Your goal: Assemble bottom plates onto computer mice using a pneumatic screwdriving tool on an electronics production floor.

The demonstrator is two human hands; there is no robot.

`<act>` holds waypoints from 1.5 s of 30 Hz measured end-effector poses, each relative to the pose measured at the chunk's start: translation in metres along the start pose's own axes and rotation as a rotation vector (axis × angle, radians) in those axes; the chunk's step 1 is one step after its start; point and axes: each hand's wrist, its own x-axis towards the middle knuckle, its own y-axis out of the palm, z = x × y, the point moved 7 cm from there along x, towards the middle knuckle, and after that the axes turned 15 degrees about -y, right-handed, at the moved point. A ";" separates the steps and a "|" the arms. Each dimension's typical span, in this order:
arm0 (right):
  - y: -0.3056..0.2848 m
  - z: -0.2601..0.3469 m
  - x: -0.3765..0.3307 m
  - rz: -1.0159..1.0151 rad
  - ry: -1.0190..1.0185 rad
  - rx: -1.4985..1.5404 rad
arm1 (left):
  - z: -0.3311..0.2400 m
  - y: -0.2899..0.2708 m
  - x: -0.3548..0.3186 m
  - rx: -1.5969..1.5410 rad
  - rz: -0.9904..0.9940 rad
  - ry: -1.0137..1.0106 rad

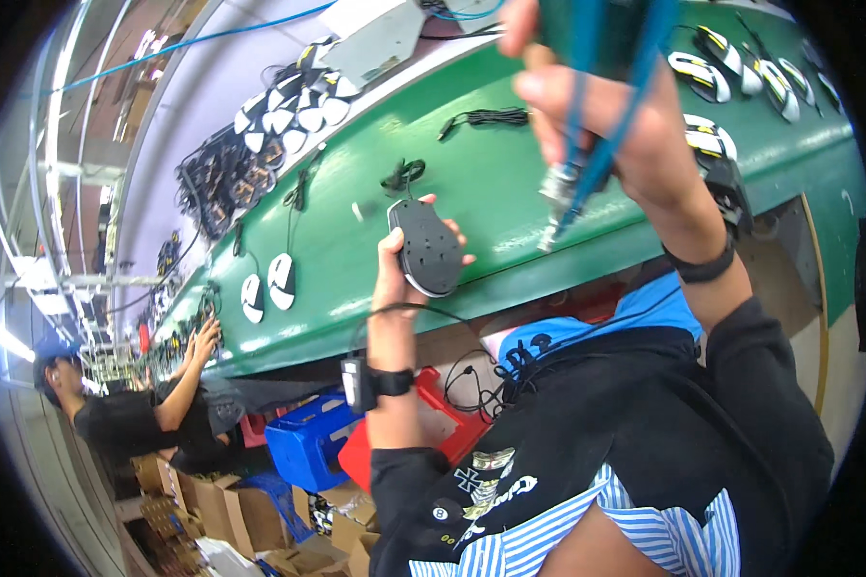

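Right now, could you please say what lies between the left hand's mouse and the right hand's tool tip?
The head view shows fingertips of the left hand, then bare green tabletop before the tool tip.

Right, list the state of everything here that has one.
Held mouse: underside up
Mouse cable: bundled
Hand tool: held tip down, apart from the mouse
Left hand: closed around the mouse
Right hand: closed around the tool
Black cable beyond: bundled
Cardboard boxes: open

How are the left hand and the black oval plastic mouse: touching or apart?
Touching: the head view shows the left hand holding the mouse between its fingers.
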 end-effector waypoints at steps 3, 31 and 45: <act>0.017 0.004 0.019 0.070 0.023 -0.072 | 0.033 0.034 0.028 -0.327 0.112 0.045; 0.033 -0.046 0.029 0.051 -0.200 -0.092 | 0.075 0.058 0.049 -0.525 0.223 0.022; 0.046 0.023 0.038 0.033 -0.671 -0.116 | 0.074 0.056 0.046 -0.507 0.200 0.050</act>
